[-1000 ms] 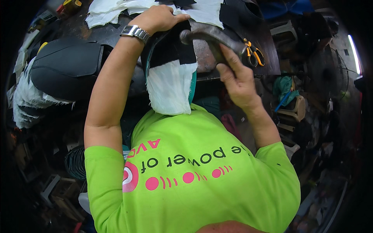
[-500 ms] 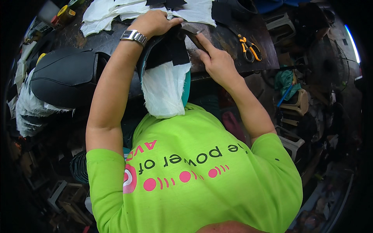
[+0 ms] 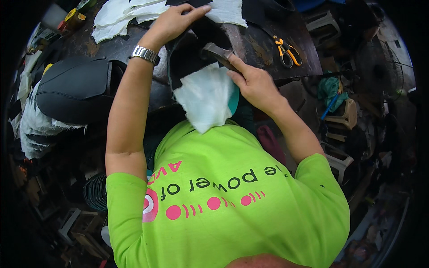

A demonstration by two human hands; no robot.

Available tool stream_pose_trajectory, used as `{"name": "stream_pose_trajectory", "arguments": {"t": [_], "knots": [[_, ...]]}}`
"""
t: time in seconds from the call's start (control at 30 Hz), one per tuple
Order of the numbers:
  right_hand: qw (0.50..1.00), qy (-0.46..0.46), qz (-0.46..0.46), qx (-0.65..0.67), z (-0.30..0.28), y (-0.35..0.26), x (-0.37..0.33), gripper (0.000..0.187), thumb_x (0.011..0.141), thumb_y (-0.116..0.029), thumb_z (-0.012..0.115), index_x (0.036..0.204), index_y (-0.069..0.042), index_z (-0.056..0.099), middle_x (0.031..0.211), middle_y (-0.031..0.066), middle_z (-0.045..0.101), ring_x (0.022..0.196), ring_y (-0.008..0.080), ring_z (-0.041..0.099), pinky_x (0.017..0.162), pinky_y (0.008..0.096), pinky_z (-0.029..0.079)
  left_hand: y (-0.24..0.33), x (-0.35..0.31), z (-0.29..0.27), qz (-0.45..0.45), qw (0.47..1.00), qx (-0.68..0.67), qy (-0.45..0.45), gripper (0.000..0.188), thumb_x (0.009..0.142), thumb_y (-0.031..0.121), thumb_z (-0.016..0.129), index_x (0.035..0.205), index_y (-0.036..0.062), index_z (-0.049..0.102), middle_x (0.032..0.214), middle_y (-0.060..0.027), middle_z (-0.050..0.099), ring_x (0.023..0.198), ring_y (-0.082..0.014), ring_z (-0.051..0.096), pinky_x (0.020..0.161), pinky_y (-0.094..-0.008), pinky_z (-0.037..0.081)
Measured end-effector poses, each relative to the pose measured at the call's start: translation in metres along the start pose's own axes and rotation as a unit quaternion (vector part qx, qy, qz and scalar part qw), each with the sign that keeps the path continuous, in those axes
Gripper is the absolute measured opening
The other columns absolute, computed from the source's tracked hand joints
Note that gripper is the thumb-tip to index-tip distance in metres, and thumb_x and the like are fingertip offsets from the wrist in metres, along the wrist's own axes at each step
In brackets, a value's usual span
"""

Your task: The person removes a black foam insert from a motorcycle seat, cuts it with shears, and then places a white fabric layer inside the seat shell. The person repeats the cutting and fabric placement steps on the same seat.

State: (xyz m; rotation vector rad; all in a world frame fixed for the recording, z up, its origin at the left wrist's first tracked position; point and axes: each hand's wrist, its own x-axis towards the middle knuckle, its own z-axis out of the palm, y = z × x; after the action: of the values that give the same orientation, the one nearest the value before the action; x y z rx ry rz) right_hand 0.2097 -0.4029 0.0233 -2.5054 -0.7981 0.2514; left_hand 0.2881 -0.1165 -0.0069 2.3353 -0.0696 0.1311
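Dark, scuffed bench (image 3: 261, 52), clutter around it. Black piece (image 3: 184, 60) sits at the near edge, white cloth (image 3: 206, 97) hanging from it toward the person. Right hand (image 3: 258, 85) grips a hammer (image 3: 218, 52), head over the piece. Left hand (image 3: 175, 21) at the far end, thumb extended; I cannot tell whether it grips anything. Orange-handled cutters (image 3: 286, 52) lie rightward.

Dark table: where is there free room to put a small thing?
The table is bare left of the orange-handled scissors and between the white cloths and black stitched piece. Its middle is crowded: left hand, right hand, hammer, workpiece.
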Motion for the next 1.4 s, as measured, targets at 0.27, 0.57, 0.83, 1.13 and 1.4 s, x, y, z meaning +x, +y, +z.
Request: {"name": "stream_pose_trajectory", "arguments": {"t": [0.27, 0.57, 0.83, 1.13, 1.4], "knots": [[0.997, 0.054, -0.042, -0.025, 0.0, 0.003, 0.019, 0.048, 0.102, -0.033, 0.056, 0.15, -0.029, 0.049, 0.094, 0.0233, 0.072, 0.087, 0.0447, 0.069, 0.08, 0.0513, 0.054, -0.016, -0.031, 0.013, 0.075, 0.961, -0.249, 0.098, 0.036, 0.106, 0.036, 0.059, 0.125, 0.0075, 0.072, 0.113, -0.0028, 0.072, 0.106, -0.0117, 0.064, 0.096, -0.0258, 0.048], [0.992, -0.029, -0.05, 0.116, 0.002, -0.01, 0.012, 0.049, 0.101, -0.019, 0.061, 0.149, -0.014, 0.052, 0.13, 0.0213, 0.067, 0.117, 0.0322, 0.067, 0.099, 0.0372, 0.051, -0.033, -0.066, 0.031, 0.126, 0.903, -0.355, 0.207, 0.033, 0.104, 0.028, 0.065, 0.129, 0.0064, 0.068, 0.124, -0.0007, 0.068, 0.11, -0.0076, 0.06, 0.098, -0.0208, 0.046], [0.999, -0.03, 0.009, 0.022, 0.011, -0.01, -0.006, 0.048, 0.1, -0.025, 0.065, 0.147, -0.019, 0.055, 0.095, 0.025, 0.071, 0.087, 0.0437, 0.069, 0.08, 0.042, 0.054, -0.036, -0.077, 0.041, 0.16, 0.914, -0.29, 0.235, 0.037, 0.105, 0.026, 0.064, 0.137, 0.0088, 0.062, 0.134, -0.0009, 0.061, 0.109, -0.0065, 0.058, 0.096, -0.02, 0.046], [0.99, -0.046, -0.055, 0.122, 0.015, -0.021, -0.014, 0.045, 0.099, -0.022, 0.065, 0.143, -0.016, 0.058, 0.111, 0.0202, 0.072, 0.099, 0.0421, 0.069, 0.086, 0.0449, 0.054, -0.03, -0.083, 0.039, 0.206, 0.926, -0.187, 0.256, 0.036, 0.102, 0.026, 0.067, 0.135, 0.0109, 0.065, 0.14, -0.0063, 0.059, 0.13, -0.0184, 0.055, 0.111, -0.0308, 0.041], [0.996, -0.005, 0.055, 0.073, 0.008, -0.008, -0.039, 0.04, 0.1, -0.022, 0.064, 0.139, -0.014, 0.06, 0.103, 0.024, 0.072, 0.091, 0.0401, 0.07, 0.085, 0.0386, 0.054, -0.024, -0.081, 0.039, 0.192, 0.925, -0.182, 0.273, 0.035, 0.1, 0.027, 0.069, 0.132, 0.0119, 0.068, 0.136, -0.0078, 0.062, 0.128, -0.0215, 0.057, 0.11, -0.0326, 0.044]]}}
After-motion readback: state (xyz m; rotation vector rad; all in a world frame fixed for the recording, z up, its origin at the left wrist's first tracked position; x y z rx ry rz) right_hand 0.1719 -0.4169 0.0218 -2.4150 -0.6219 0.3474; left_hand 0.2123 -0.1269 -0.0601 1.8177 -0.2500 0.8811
